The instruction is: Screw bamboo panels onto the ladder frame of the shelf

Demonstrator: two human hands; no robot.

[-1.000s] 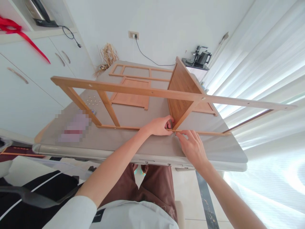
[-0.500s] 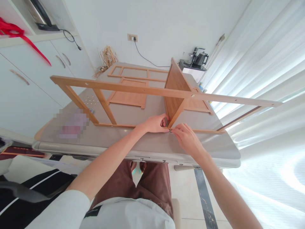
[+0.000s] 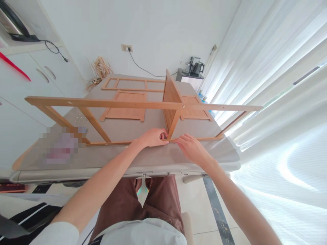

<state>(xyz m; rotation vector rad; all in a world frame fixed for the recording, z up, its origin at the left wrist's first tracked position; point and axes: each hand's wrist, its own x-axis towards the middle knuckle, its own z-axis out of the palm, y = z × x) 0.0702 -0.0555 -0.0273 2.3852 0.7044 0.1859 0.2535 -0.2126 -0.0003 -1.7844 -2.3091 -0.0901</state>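
A ladder-like wooden frame [image 3: 133,103] stands on its long edge on the table, its lower rail near the front. A wooden panel [image 3: 171,91] stands upright across it, meeting the frame at a crossbar. My left hand [image 3: 152,137] is closed around the lower rail and the foot of that crossbar, its thumb on the near side. Just right of the joint, my right hand [image 3: 190,145] has its fingertips pinched together at the lower rail. What they hold, if anything, is hidden.
On the grey table [image 3: 122,154] lie a second wooden frame [image 3: 129,80], two flat wooden panels [image 3: 130,103] [image 3: 195,106] and several small pieces of hardware [image 3: 80,118]. A blurred packet [image 3: 62,146] lies left. White curtains [image 3: 276,136] hang along the right.
The view has shifted, so the table and frame sit further left. My right fingertips have drawn slightly away from my left thumb, and the small dark piece seen between them no longer shows.
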